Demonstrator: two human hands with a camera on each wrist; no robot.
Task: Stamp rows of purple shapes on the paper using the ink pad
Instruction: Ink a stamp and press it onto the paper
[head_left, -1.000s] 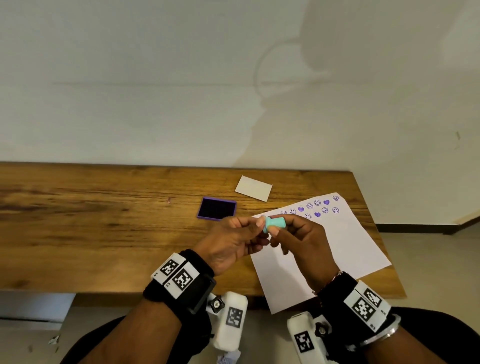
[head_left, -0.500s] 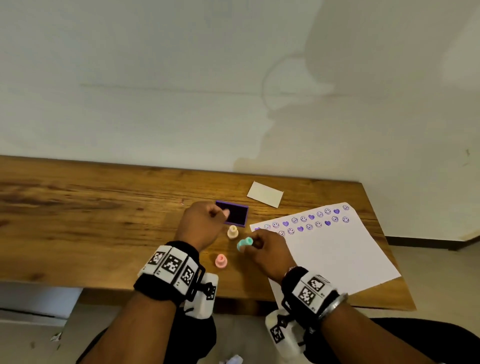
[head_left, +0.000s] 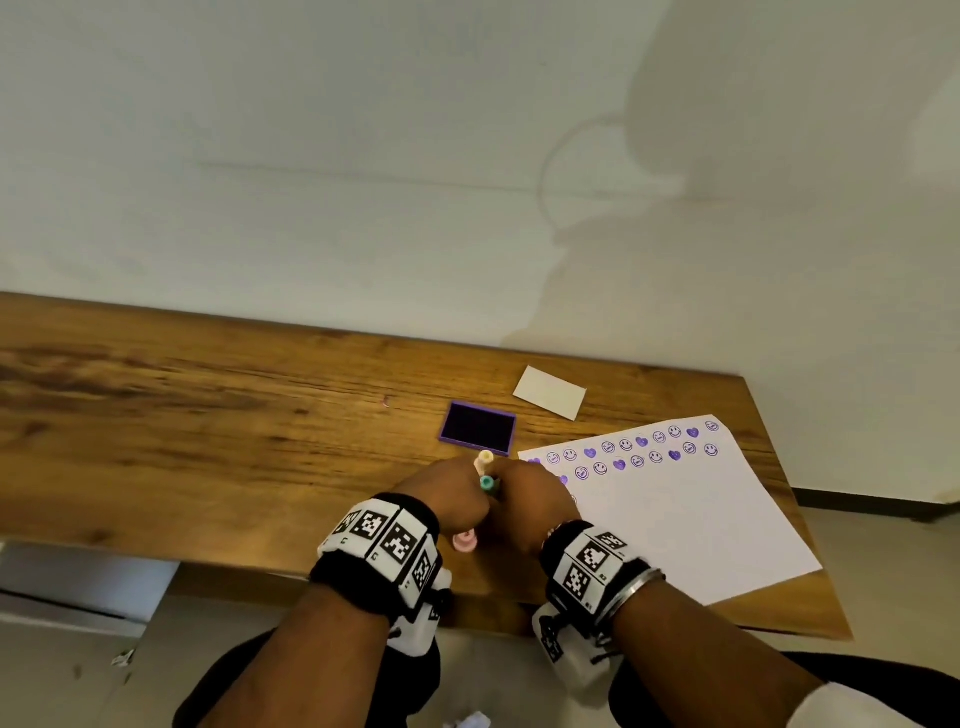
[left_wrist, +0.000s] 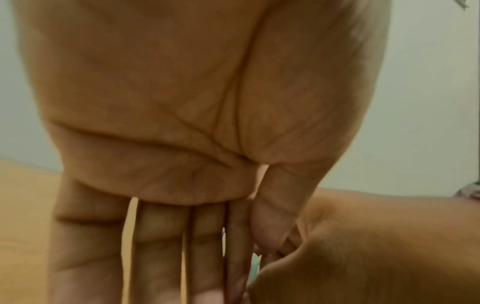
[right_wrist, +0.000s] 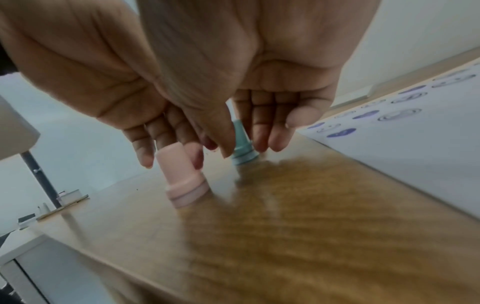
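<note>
Both hands work close to the near edge of the table (head_left: 208, 415), with a long stretch of bare wood open to the left of the fingers and the paper (head_left: 701, 519) lying just to their right, its near corner hanging over the table's edge. Three stamps stand upright on the wood: a teal stamp (right_wrist: 242, 144), a pink stamp (right_wrist: 183, 176) and a cream stamp (head_left: 485, 458). There is one ink pad (head_left: 478, 428), open, just beyond the fingers, and one small card (head_left: 549, 399) farther back near the wall edge.

The right hand (head_left: 524, 506) has its fingers (right_wrist: 262, 127) pointing down, slightly apart, gathered around the teal stamp; whether they actually clamp it cannot be told. The left hand (head_left: 447, 499) sits touching the right, its fingers (left_wrist: 161, 246) straight and side by side, holding nothing visible. The pink stamp stands nearer than the fingers, by the left wrist; the cream stamp stands just past the fingertips, before the ink pad.

The paper carries two full rows of purple hearts and smiley faces along its far edge, with a few more marks beneath, partly hidden by the right hand.
</note>
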